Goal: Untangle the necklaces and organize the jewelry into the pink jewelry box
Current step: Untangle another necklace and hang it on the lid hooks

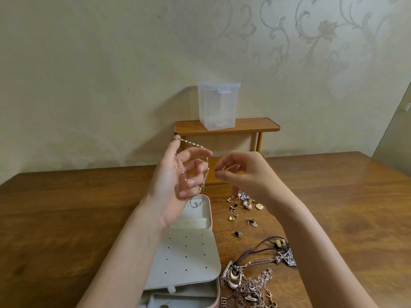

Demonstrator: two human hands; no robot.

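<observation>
Necklace chain (191, 161), thin and silvery, is draped over the raised left hand (178, 174) at the centre of the frame, looped from the index fingertip across the loosely curled fingers, its end hanging just above the pink jewelry box (189, 241). The left grip is half closed, the chain caught among its fingers. The right hand (240, 172) is held just beside it, fingers curled toward a pinch; whether a strand is held there cannot be told. The box lies open on the bench (66, 218) at lower centre. A tangled pile of necklaces (251, 281) is seen at lower right, loose earrings (242, 207) above it. The step in hand is judged to be freeing this one chain; next, a fine pinch on the dangling end is called for, then lowering into the box
</observation>
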